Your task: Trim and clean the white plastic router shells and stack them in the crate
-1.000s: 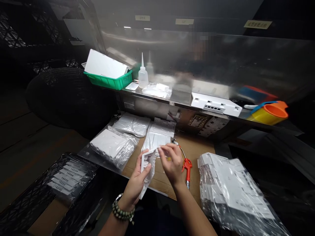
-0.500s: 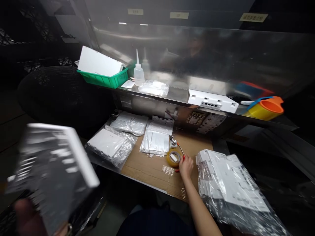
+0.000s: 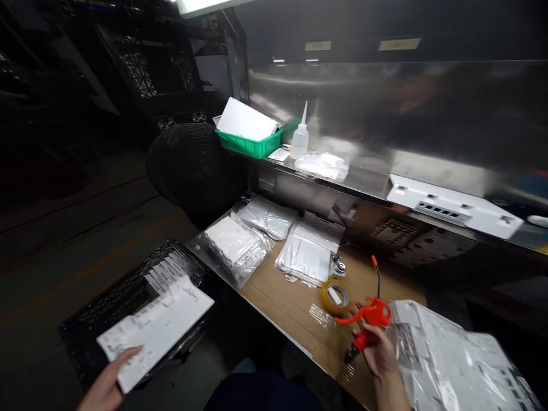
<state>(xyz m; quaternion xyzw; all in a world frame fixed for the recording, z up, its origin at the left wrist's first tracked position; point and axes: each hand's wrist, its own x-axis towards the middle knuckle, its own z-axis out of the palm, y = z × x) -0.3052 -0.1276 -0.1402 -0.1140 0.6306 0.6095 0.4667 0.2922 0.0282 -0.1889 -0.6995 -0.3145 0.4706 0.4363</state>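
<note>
My left hand point(image 3: 112, 377) grips the near edge of a flat white plastic panel point(image 3: 158, 331), thumb on top. The panel is held tilted over a black crate point(image 3: 85, 325), inside which several white slotted parts point(image 3: 169, 268) stand. In my right hand point(image 3: 379, 351) is a red air blow gun point(image 3: 372, 314), my fingers wrapped round its handle. Its thin nozzle points up, with an orange tip. A roll of yellow tape point(image 3: 324, 297) lies on the cardboard point(image 3: 278, 305) just left of the blow gun. Beside my right forearm lie white parts in clear plastic point(image 3: 449, 348).
Bagged white parts point(image 3: 233, 240) and flat packets point(image 3: 303, 257) lie on the bench. On the shelf above stand a green bin point(image 3: 248, 147), a squeeze bottle point(image 3: 299, 141) and a white slotted housing point(image 3: 454, 208). A black rounded object point(image 3: 192, 171) is behind the bench's left end.
My right hand has lifted the red blow gun off the cardboard. The panel in my left hand has turned flatter and now hangs over the crate. My view has swung left.
</note>
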